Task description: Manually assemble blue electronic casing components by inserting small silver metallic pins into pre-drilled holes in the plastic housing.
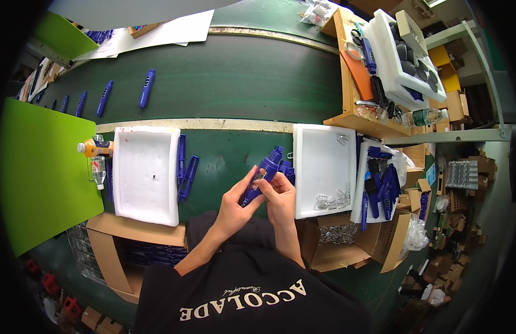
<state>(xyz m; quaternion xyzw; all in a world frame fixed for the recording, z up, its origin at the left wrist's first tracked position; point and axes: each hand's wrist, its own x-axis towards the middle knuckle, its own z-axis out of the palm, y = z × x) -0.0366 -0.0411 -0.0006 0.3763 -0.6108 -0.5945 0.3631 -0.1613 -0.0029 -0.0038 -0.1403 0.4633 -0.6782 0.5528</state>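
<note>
In front of my body, over the green bench, a blue plastic pen-shaped casing (271, 160) is held at a tilt, its narrower stepped end pointing away from me. My left hand (234, 203) is closed round its near part. My right hand (281, 201) grips it from the other side, the thumb pressed near an oval opening in its face. Just beyond my right fingers lie more blue parts (286, 168), partly hidden. The white foam tray (325, 209) to the right holds several small clear plastic pieces (334, 200).
Another foam tray (146, 211) stands left, with blue casing parts (188, 178) beside it. Several blue casings lie along the dark conveyor belt (224, 78) beyond. Cardboard boxes (105, 253) sit at the bench's near edge. Blue parts fill the far-right tray (355, 214); bottles (96, 147) stand left.
</note>
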